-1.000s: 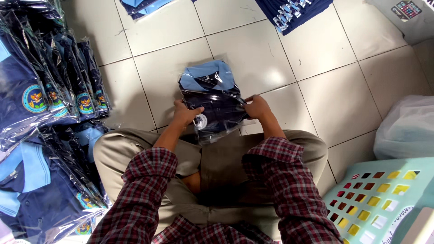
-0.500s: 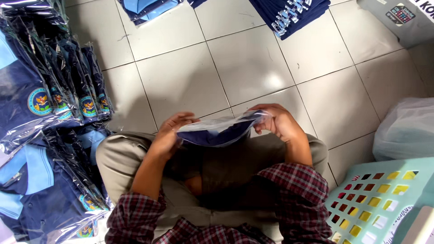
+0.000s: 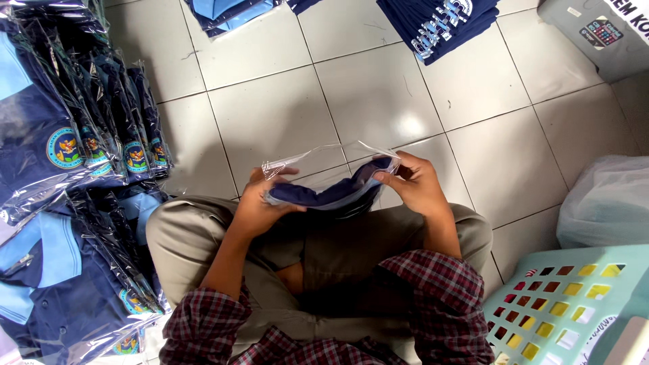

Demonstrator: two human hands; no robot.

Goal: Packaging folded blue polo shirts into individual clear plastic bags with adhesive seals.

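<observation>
Bagged shirt (image 3: 324, 192) spans both closed grips, left hand (image 3: 260, 206) and right hand (image 3: 416, 186), seemingly level.

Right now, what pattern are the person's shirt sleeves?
Red and dark plaid sleeves, seen best in the head view.

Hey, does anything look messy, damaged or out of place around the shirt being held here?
Nothing looks damaged or spilled. Both hands, left hand and right hand, hold a folded navy shirt in a clear bag whose mouth gapes open. The bagged shirts alongside lean in a slumped, uneven row.
</observation>
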